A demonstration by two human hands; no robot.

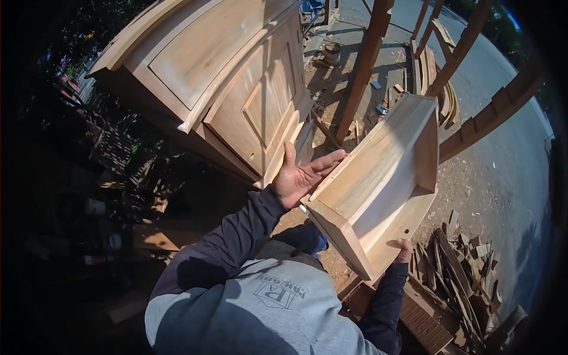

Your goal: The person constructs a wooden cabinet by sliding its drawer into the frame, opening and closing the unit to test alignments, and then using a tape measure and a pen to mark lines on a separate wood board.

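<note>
A pale wooden cabinet (222,77) with panelled fronts stands just beyond my left hand (296,180), brown posts (365,71) rise past the far end of the open wooden drawer (371,168), and a heap of scrap wood (467,278) lies to my right. The drawer is tilted between my hands: my right hand (404,251) grips its right side near a small round hole, while my left is spread open, palm up, beside its left edge, though I can't tell whether those fingers touch it.
</note>
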